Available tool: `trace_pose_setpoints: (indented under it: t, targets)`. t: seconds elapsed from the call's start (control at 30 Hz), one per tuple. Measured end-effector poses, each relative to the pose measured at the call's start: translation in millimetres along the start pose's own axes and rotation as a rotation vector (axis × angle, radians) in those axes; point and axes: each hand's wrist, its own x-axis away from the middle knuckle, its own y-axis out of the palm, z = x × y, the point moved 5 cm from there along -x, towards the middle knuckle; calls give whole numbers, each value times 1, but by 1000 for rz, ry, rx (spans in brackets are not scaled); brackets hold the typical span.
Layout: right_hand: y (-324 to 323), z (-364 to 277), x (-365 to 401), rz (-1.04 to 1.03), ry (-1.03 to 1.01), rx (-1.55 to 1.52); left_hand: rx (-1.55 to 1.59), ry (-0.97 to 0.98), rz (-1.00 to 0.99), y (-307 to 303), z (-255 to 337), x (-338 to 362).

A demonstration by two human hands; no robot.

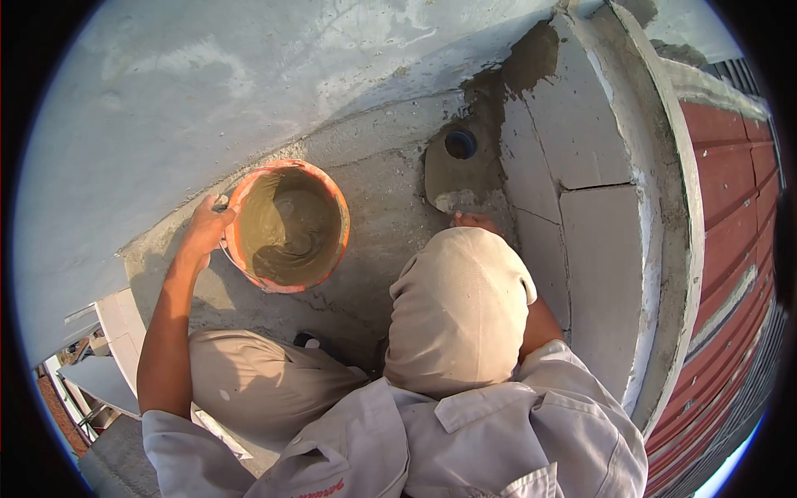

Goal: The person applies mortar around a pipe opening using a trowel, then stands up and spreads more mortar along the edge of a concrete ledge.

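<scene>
Orange-rimmed bucket (342,207) taken as reference; it sits on the rough cement floor (378,220) in front of the person, its mouth facing up; inside lies a grey-brown wet mix (295,220), its surface marked with swirls, the inner wall smeared with the same material. Left hand (207,230) is at the bucket's left edge, fingers and thumb closed on it; whether rim or handle bears the grip cannot be told. Right hand (479,222) is to the right of the bucket, well apart from it, largely hidden by the right knee (465,307); the visible fingers appear bent, but whether they are clamped on anything cannot be told. Round pipe opening (461,144) lies to the right of the bucket and farther from the person, just beyond the right hand; a damp grey patch surrounds it. Pale block wall (602,249) stands farther right of the bucket, with open, cracked joints and a dark wet stain at its far end; plastered wall (191,108) rises beyond the bucket; red ribbed sheeting (730,224) is outside the block wall.
</scene>
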Motion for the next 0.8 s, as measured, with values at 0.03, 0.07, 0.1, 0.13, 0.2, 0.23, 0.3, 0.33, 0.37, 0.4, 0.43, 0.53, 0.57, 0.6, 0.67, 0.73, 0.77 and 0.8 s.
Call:
trace_pose_setpoints:
  t: [0.03, 0.07, 0.1, 0.13, 0.2, 0.23, 0.3, 0.33, 0.37, 0.4, 0.43, 0.53, 0.57, 0.6, 0.67, 0.73, 0.77, 0.8]
  targets:
    - [7, -12, 27, 13, -109, -82, 9, 0, -2, 0, -2, 0]
    - [8, -14, 33, 14, -143, -125, 18, 2, -4, 0, -3, 1]
    - [8, -16, 38, 13, -177, -167, 24, 5, -7, 0, -3, 0]
    - [2, -5, 33, 3, -135, -171, 19, -2, -10, 0, -5, -1]
    - [-14, 16, 19, -12, -58, -186, 4, -7, -15, -1, -6, -5]
    - [-17, 21, 16, -21, -17, -194, 1, -10, -12, -1, -5, -5]
    - [-25, 25, 12, 33, 20, 8, -2, -19, -4, 0, -2, -5]
    - [-30, 4, 18, 95, 17, 220, -3, -17, -2, 0, -2, -5]
    - [-37, -20, 26, 158, 14, 435, -1, -15, -1, 0, -2, -6]
    - [-42, -49, 36, 219, 11, 651, 2, -14, -1, 1, -3, -6]
    - [-47, -74, 42, 281, 6, 868, -2, -14, -2, 1, -2, -6]
    - [-54, -106, 34, 369, -71, 1340, -9, -16, -5, 1, 3, 0]
    - [-56, -112, 29, 383, -107, 1465, -10, -14, -11, 1, 5, 1]
    - [-58, -115, 24, 383, -151, 1520, -11, -12, -15, 1, 6, 2]
    - [-58, -119, 14, 378, -240, 1625, 11, 3, -13, -1, 2, 0]
    - [-53, -123, 7, 353, -333, 1713, 25, 14, -16, -1, 1, 0]
    - [-50, -126, 4, 341, -381, 1756, 28, 17, -17, -1, 1, 0]
    - [-46, -129, 1, 334, -378, 1745, 32, 19, -19, 0, 1, 2]
